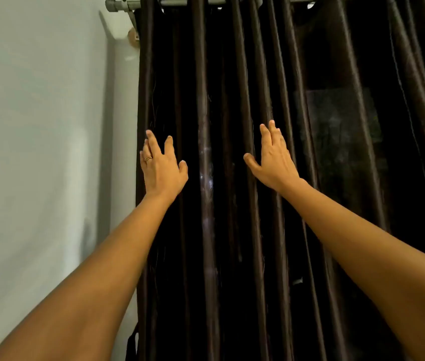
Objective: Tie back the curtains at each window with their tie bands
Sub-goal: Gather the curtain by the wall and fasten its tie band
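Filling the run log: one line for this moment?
left hand: open, at curtain edge | right hand: open, on folds | curtain: hanging, untied

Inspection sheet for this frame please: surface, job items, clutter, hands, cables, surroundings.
surface: nothing seen; no table or floor in view.
job's things: dark curtain hangs in upright folds from a metal rod; it is not tied, and nothing I can make out as a band is round it.
clutter: nothing seen.
grippers: left hand, fingers straight, at the curtain's left edge, with a ring on one finger. Right hand, fingers straight, against a fold further right. Neither hand holds anything.
cables: nothing seen.
surroundings: pale wall to the left of the curtain; the rod's end sticks out past the cloth at top left.
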A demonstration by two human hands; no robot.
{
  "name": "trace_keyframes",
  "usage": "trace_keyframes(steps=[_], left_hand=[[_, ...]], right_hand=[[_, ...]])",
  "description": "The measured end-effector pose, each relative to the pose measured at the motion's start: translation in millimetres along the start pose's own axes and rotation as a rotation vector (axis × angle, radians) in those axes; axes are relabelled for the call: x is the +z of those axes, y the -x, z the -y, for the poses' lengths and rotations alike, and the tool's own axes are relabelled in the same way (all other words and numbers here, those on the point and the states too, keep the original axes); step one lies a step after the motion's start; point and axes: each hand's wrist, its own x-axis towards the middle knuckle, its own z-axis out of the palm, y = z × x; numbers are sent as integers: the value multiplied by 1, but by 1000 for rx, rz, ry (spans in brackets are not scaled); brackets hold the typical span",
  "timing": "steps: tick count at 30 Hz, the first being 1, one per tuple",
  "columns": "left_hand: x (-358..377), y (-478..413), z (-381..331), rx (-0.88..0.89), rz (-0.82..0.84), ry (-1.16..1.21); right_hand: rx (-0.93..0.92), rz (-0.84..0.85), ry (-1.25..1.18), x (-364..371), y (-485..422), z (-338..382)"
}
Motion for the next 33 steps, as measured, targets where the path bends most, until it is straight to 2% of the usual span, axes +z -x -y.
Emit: trace_keyframes(steps=[7,16,20,25,33], left_hand=[[27,-45,33,-47,-35,-19],[56,-100,35,-124,-53,155],[57,-122,31,-84,-88,211],[54,-132,34,-5,-124,252],[56,-129,64,81,-193,401]], right_hand=[[44,-51,105,30,-23,-22],[133,-145,103,60,-60,-34],[188,-202,20,56,-80,-33],[263,-117,-164,62,-97,-19],[48,44,-144,99,-124,50]])
